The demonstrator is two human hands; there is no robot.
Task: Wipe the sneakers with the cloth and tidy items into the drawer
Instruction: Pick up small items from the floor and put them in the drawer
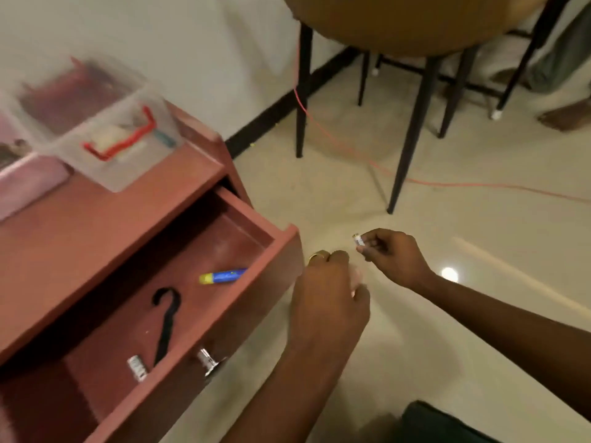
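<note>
Drawer [249, 302]: pulled open from the red-brown counter [112, 212], at lower left. Metal knob [208, 362] on its front.

Drawer contents:
- blue tube [222, 276] with a yellow end, lying flat near the right wall
- black hook [166, 324], flat at mid-floor
- silver cell [137, 367], just beside the foot of the hook

Right hand [395, 260]: over the floor [447, 314], right of the drawer's corner. Its thumb and fingertips pinch a small battery [358, 240], which sticks out to the left, clear of the drawer.

Left hand [326, 298]: just beside the drawer's front corner, back of the hand towards me, fingers curled under. A gold bit [318, 254] shows at the fingertips. I cannot tell whether it is gripped, or what it is. The hands are near each other, not touching.

Counter top: clear box [121, 139] with a red handle, motion-blurred, a second one behind it, and a pink item [28, 183] at the left edge.

Beyond: tan chair [415, 24] on black legs, with an orange cable [447, 183] running across the floor beneath it.
</note>
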